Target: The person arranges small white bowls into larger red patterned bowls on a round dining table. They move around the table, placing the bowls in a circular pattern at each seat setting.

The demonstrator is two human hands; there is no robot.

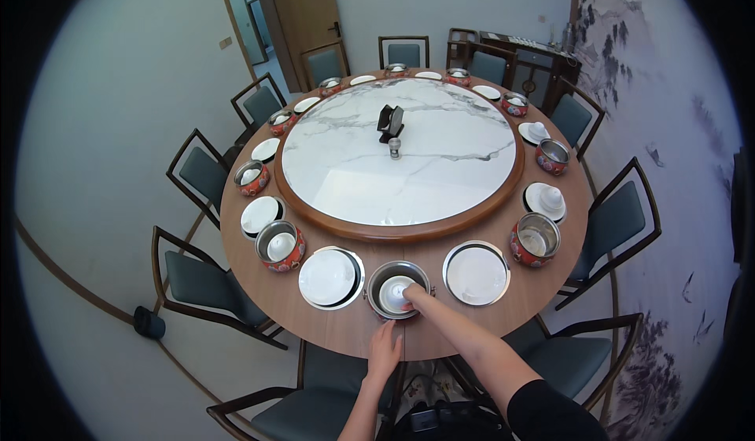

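Right before me at the table's near edge stands a red patterned pot point(374, 283) with a steel inside. White crockery point(391, 293), seemingly an upturned bowl, sits within it. My right hand point(414, 297) reaches into the pot and grips the crockery's right side; its fingertips are partly hidden. Just below the pot, my left hand point(384, 346) rests at the table edge, thumb apart from the fingers, holding nothing. A white plate point(327, 277) on a silver charger lies left of the pot. To its right is another white plate point(476, 276) on a silver-rimmed charger.
A marble turntable point(354, 187) with a wooden rim fills the table's middle, carrying a dark holder point(390, 121) and a small jar point(394, 148). At right, a pot point(535, 239) stands beside stacked crockery point(545, 200). Chairs point(206, 282) ring the wooden table point(259, 293).
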